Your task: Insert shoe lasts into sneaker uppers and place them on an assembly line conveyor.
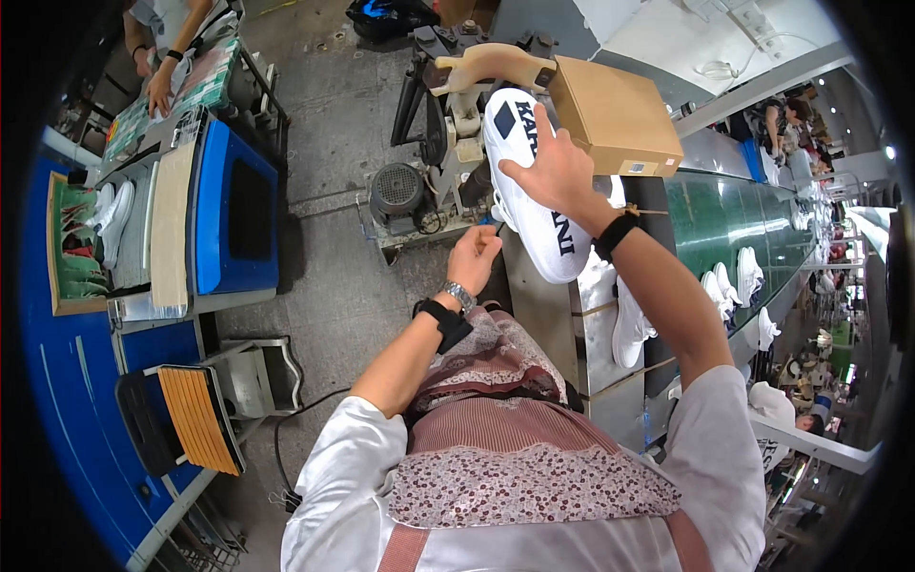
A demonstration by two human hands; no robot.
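Observation:
A white sneaker [545, 246] is held up, its sole with dark printing turned toward me. My right hand [555, 170] is closed on it, thumb and fingers lying across the sole. White laces hang at its left side. Just below and left of the shoe is my left hand [474, 260], its fingers curled in and pressed together. Something small and blue shows by those fingertips, too small to name. Another white shoe [626, 329] rests on the metal bench [598, 351] to the right.
Ahead stands a machine with a motor [396, 189], beside a cardboard box [615, 114]. White shoes line a green conveyor belt [710, 229] at right. On the left are a blue cart [238, 205], a slatted chair [200, 419] and a co-worker's hands [160, 88].

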